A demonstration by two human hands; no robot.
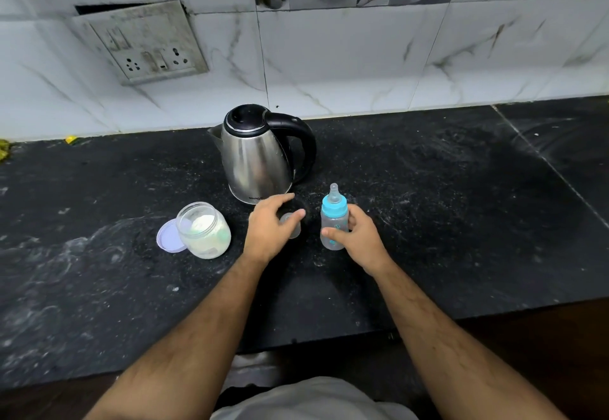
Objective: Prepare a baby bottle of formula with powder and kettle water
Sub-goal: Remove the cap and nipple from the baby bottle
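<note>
My right hand point(357, 238) is wrapped around the bottle point(334, 222), thumb across its near side and fingers behind it. The bottle stands upright on the black desk point(461, 222), clear and looking empty, with its blue collar and teat on top.

My left hand point(270, 225) hovers just left of the bottle, fingers loosely curled over a small clear cap point(291, 222) that sits on the desk. Thumb and fingertips lie around its top, but I cannot tell whether they actually grip it or only touch it. A dark round shape shows just behind the cap; what it is I cannot make out.

The kettle point(257, 156) stands just beyond my left hand, steel body, black lid shut, handle to the right and spout to the left.

To the left of my left hand is the jar point(204, 230), open, with white powder inside. Its lilac lid point(169, 236) lies flat on the desk, touching the jar's left side.

On the far wall, up to the left, is a grimy socket plate point(148, 44) set in marbled tiles.
</note>
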